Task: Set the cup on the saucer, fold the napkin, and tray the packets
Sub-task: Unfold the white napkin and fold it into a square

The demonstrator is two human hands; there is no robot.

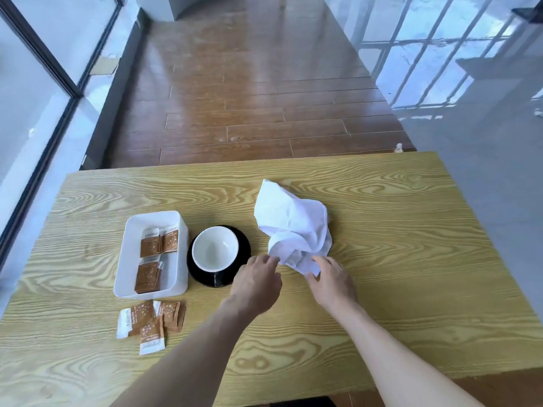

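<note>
A white cup [215, 247] stands on a black saucer [243, 245] near the middle of the wooden table. To its right lies a crumpled white napkin [291, 224]. My left hand [256, 282] pinches the napkin's near-left edge, and my right hand [332, 279] grips its near corner. A white tray [123, 259] left of the saucer holds several brown packets [152, 245]. More brown packets [152, 321] lie loose on the table in front of the tray.
The wooden table [411, 245] ends at a far edge, with wooden floor beyond. Glass panels run along the left side and a pale floor with railing reflections lies to the right.
</note>
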